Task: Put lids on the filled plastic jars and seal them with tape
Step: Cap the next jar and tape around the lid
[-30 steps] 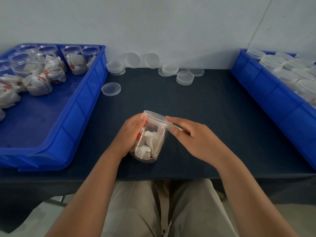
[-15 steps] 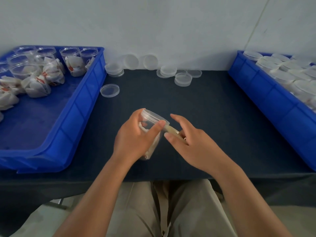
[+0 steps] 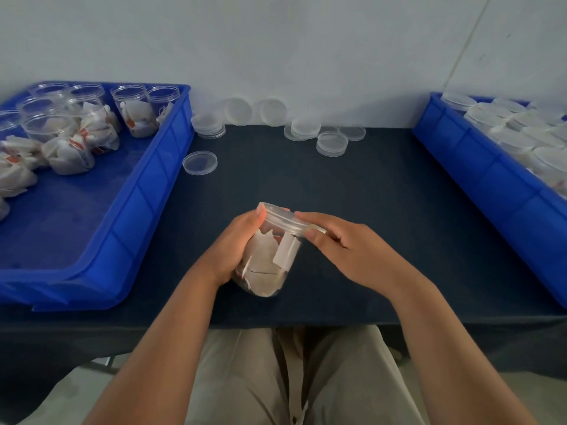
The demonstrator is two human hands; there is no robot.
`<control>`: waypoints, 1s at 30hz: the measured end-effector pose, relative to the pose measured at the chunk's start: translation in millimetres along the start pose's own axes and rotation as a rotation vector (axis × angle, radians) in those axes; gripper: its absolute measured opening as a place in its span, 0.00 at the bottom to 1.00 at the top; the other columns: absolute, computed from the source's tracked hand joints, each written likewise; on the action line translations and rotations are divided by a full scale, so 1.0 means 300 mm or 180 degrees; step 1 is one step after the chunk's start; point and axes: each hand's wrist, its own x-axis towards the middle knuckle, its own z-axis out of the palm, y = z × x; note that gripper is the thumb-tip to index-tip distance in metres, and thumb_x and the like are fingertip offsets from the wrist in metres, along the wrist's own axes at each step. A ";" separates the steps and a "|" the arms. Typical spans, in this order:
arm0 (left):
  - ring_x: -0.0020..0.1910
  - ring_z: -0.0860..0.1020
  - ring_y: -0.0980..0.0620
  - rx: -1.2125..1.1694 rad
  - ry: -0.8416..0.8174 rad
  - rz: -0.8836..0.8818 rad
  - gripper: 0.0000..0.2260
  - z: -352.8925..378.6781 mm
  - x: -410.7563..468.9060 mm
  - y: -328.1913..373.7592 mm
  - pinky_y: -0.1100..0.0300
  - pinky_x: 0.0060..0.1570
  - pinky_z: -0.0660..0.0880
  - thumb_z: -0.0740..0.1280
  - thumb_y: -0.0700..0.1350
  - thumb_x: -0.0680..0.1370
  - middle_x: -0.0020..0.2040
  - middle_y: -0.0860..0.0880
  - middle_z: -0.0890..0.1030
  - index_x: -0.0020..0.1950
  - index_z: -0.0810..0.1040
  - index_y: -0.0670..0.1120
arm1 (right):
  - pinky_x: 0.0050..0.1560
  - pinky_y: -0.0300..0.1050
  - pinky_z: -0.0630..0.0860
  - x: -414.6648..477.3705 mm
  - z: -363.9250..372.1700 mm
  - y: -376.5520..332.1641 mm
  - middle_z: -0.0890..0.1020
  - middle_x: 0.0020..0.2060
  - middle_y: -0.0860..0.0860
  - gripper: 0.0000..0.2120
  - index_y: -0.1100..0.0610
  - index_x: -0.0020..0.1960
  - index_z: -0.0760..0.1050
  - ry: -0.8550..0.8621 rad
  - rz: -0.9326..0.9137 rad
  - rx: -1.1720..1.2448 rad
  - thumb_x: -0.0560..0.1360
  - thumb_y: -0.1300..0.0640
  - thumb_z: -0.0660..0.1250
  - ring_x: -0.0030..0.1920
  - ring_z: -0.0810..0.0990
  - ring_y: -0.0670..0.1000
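At the table's [image 3: 368, 194] front centre, your left hand [image 3: 233, 246] grips 1 tilted clear jar [image 3: 270, 271] packed with white packets. Your right hand [image 3: 352, 250] pinches the rim of its lid [image 3: 282, 220]. 2 blue bins flank it: the left bin [image 3: 147, 191] holds open jars, the right bin [image 3: 491, 191] lidded ones.
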 end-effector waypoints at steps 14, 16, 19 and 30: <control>0.55 0.77 0.66 0.1891 0.1419 0.0291 0.43 0.145 -0.059 -0.003 0.67 0.45 0.72 0.58 0.83 0.68 0.56 0.66 0.76 0.77 0.61 0.61 | 0.34 0.32 0.69 -0.074 0.088 -0.088 0.81 0.44 0.34 0.27 0.36 0.77 0.67 0.0833 0.0118 -0.0302 0.82 0.33 0.47 0.39 0.78 0.36; 0.51 0.77 0.68 0.1888 0.1611 0.0331 0.42 0.152 -0.052 -0.008 0.65 0.42 0.73 0.60 0.82 0.66 0.53 0.67 0.77 0.75 0.64 0.63 | 0.33 0.33 0.71 -0.074 0.091 -0.083 0.79 0.40 0.34 0.25 0.36 0.78 0.65 0.0712 0.0170 -0.0189 0.83 0.33 0.49 0.40 0.80 0.36; 0.50 0.78 0.70 0.1623 0.1564 0.0227 0.37 0.117 -0.031 -0.002 0.65 0.44 0.74 0.62 0.79 0.67 0.52 0.67 0.80 0.72 0.68 0.64 | 0.32 0.36 0.74 -0.069 0.074 -0.051 0.80 0.36 0.40 0.26 0.35 0.79 0.58 0.0388 0.0268 0.0195 0.82 0.31 0.52 0.38 0.81 0.38; 0.56 0.85 0.54 0.0516 0.0446 0.0191 0.23 -0.007 0.017 0.012 0.51 0.56 0.80 0.63 0.73 0.76 0.56 0.53 0.86 0.62 0.82 0.61 | 0.45 0.41 0.79 -0.014 0.014 0.039 0.82 0.45 0.40 0.28 0.26 0.75 0.59 0.0128 0.0270 0.0173 0.76 0.25 0.51 0.45 0.82 0.42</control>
